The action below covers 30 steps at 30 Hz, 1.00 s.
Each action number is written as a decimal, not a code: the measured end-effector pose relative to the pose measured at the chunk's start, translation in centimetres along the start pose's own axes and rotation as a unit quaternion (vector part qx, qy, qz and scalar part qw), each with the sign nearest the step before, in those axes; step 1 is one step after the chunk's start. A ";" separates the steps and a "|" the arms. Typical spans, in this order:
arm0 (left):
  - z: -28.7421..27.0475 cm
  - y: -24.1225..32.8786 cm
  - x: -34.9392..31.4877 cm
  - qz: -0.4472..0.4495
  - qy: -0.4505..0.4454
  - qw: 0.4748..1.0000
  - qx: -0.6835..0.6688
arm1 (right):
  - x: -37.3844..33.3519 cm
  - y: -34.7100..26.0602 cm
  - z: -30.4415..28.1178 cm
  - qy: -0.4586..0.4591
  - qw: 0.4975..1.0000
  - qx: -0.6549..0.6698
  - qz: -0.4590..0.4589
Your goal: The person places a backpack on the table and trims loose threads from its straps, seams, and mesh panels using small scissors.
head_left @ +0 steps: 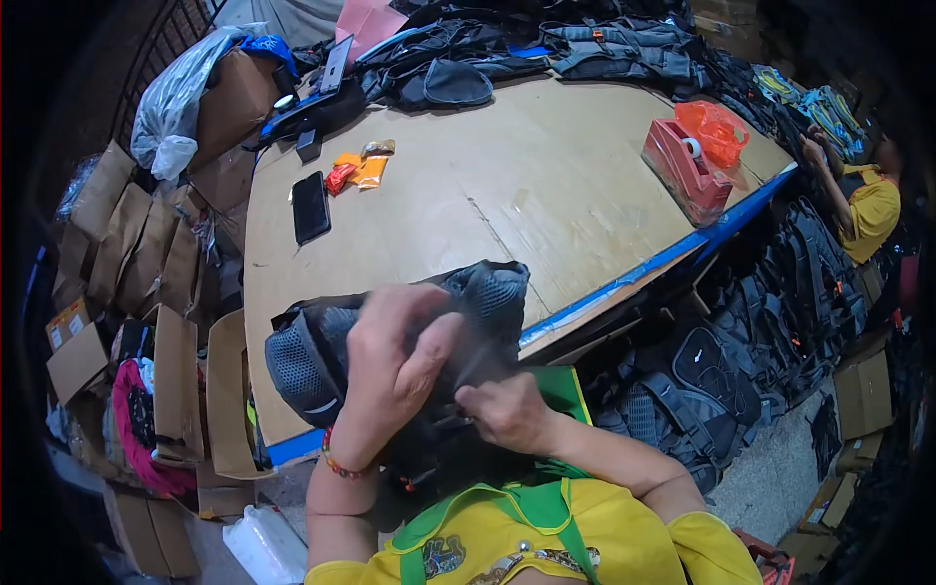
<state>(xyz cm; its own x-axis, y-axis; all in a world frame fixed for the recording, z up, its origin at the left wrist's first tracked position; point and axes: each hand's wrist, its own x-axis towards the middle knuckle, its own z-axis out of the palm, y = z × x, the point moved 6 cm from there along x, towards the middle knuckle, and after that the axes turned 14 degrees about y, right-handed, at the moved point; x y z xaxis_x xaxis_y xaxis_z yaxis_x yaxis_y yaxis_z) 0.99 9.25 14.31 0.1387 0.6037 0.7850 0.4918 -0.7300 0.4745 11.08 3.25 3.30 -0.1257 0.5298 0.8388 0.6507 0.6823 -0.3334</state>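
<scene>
A black-and-grey backpack (304,366) with mesh panels lies at the near edge of the table, partly hidden by my hands and reaching down towards my lap. My left hand (398,356) is over its middle, thumb showing and the other fingers bent down and smeared by motion. What those fingers touch is hidden. Lower and to the right, my right hand (509,414) has its fingers closed in a pinch on the backpack's dark fabric. The exact part it grips cannot be made out.
On the cardboard-topped table (419,224) are a black phone (311,208), small orange packets (370,173) and a red tape dispenser (686,174). Backpacks (624,51) line the far edge; more (712,375) are heaped right. Open cartons (180,385) stand left. Another person (868,210) works far right.
</scene>
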 end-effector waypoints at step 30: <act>3.4 0.6 -3.7 0.001 -0.036 0.995 -0.094 | 0.7 5.1 -5.6 0.115 0.871 0.231 0.417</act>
<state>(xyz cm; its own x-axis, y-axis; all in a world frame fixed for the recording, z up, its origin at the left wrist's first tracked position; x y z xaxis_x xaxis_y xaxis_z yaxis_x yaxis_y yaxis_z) 3.69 7.70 10.31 0.2045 0.6195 0.7579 0.3233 -0.7735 0.5451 18.49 4.28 4.56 0.4354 0.8596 0.2674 0.0654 0.2661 -0.9617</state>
